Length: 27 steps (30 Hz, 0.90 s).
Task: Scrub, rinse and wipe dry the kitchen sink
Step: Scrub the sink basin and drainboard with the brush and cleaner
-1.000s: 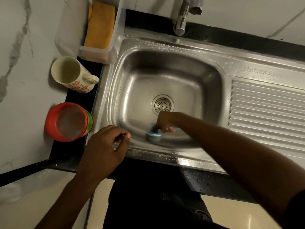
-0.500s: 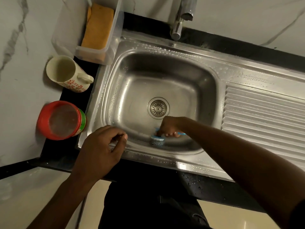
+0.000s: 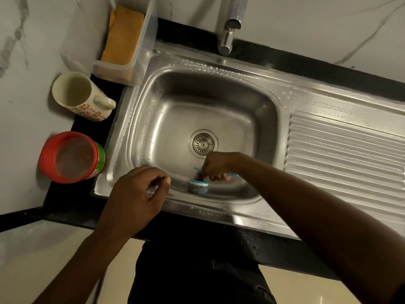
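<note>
Wet steel sink (image 3: 219, 64), blue scrubber (image 3: 198, 186) at its near wall.
My right hand (image 3: 215, 164) grips the scrubber; left hand (image 3: 135, 194) curls over the rim, whether holding anything I cannot tell.

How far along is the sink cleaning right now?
Rim wet and beaded, so scrubbing looks partly done. Now: right hand holds the scrubber on the basin's near wall; left hand curled at the rim. Left: rinsing, tap off; wiping, cloth in its tub.
</note>
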Motion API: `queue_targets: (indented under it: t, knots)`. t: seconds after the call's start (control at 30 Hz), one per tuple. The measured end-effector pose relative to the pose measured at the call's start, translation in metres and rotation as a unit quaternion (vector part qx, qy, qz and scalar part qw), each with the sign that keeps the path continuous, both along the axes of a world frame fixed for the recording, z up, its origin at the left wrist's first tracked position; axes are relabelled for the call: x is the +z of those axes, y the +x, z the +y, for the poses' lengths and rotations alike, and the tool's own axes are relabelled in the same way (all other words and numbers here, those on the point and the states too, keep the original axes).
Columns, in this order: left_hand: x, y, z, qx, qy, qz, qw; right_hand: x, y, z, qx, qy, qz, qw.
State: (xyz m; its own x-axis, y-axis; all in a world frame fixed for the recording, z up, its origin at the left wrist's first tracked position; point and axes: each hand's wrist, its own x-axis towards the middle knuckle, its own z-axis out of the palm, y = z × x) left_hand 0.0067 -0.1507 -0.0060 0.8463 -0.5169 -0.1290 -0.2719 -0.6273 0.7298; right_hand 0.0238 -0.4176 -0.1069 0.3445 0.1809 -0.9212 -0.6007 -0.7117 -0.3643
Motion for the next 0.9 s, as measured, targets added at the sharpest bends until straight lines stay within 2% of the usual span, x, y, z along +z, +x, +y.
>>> queue_targets:
  t: [0.1, 0.2, 0.3, 0.37, 0.47, 0.53, 0.63, 0.8, 0.87, 0.9]
  knots:
    - [0.001, -0.004, -0.004, -0.004, 0.0, -0.006, 1.0, 0.013, -0.004, -0.016, 0.017, -0.011, 0.017, 1.0]
    - [-0.001, -0.01, -0.006, 0.006, 0.001, -0.009, 1.0, 0.026, -0.009, -0.058, 0.148, -0.087, 0.053, 0.984]
    - [-0.003, -0.021, -0.007, 0.015, -0.008, -0.005, 1.0, 0.028, -0.005, -0.077, 0.212, -0.141, 0.11, 0.961]
    - [-0.004, -0.028, -0.007, 0.018, -0.011, 0.0, 1.0, 0.022, -0.001, -0.062, 0.275, -0.165, 0.081, 0.944]
    - [-0.004, -0.038, -0.005, 0.017, -0.007, 0.005, 1.0, 0.0, -0.009, -0.034, 0.376, -0.193, -0.01, 0.906]
    - [-0.003, -0.045, -0.004, 0.016, -0.005, 0.007, 1.0, -0.015, -0.019, -0.026, 0.378, -0.218, -0.044, 0.898]
    - [-0.005, -0.05, -0.006, 0.024, -0.005, 0.009, 1.0, -0.016, -0.026, -0.03, 0.345, -0.213, -0.075, 0.911]
    - [-0.008, -0.05, -0.025, 0.021, -0.006, -0.007, 1.0, 0.042, -0.006, -0.057, 0.332, -0.192, 0.013, 0.924]
    - [-0.008, -0.049, -0.032, 0.024, -0.011, -0.003, 1.0, 0.057, 0.005, -0.063, 0.368, -0.227, 0.023, 0.901]
    - [-0.008, -0.048, -0.034, 0.023, -0.013, -0.001, 1.0, 0.06, 0.011, -0.062, 0.403, -0.257, 0.006, 0.878]
